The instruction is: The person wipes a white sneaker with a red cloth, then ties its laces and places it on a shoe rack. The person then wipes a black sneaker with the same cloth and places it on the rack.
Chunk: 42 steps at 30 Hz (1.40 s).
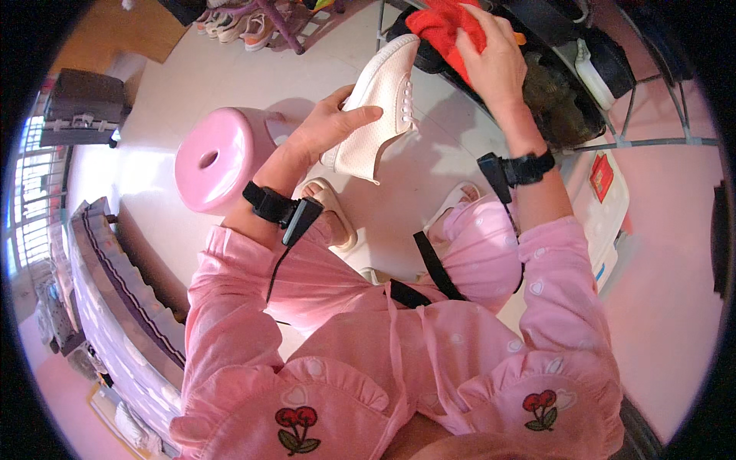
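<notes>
My left hand [336, 121] grips a white lace-up sneaker [382, 109] by its sole and side, thumb across the perforated upper. The shoe is tilted, its toe pointing up and to the right, its laces facing right. My right hand [494, 57] holds a bunched red cloth [451, 37] between thumb and fingers, just right of the shoe's toe. Whether the cloth touches the shoe I cannot tell. Both wrists wear black straps with small devices and cables.
A pink plastic stool [215, 161] stands left of my left forearm. At the upper right is a metal-framed shoe rack [661, 141] with dark shoes. Several sneakers [256, 31] sit at the top left. A bed [123, 322] lies at the left. A white container [612, 195] stands at the right.
</notes>
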Available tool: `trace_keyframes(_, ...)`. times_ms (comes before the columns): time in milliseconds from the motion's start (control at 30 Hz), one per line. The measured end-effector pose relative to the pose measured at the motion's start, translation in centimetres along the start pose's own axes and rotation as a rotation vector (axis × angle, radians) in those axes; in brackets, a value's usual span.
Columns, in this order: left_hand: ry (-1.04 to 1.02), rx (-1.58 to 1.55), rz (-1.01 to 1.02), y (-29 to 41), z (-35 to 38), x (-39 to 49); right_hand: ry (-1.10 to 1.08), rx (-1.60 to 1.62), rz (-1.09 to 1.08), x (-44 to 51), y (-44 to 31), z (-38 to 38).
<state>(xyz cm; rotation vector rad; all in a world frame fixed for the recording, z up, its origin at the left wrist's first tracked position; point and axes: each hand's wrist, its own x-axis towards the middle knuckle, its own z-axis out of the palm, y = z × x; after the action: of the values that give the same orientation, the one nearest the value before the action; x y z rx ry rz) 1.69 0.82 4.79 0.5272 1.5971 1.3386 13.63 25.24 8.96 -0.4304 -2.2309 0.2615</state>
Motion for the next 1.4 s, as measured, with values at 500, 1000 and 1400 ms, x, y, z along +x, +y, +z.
trace_keyframes(500, -0.071, 0.067, -0.050, 0.7, 1.1, -0.2, -0.236, 0.073, -0.171, -3.5, -3.3, 3.2)
trace_keyframes(1000, -0.381, -0.753, -0.227, 0.5, 0.9, -0.2, -0.128, 0.101, -0.058, -1.6, -0.7, 2.1)
trace_keyframes(1400, -0.626, -0.821, -0.214, -2.0, -1.5, 1.3, -0.698, 1.162, 0.758, -2.0, 0.7, 1.4)
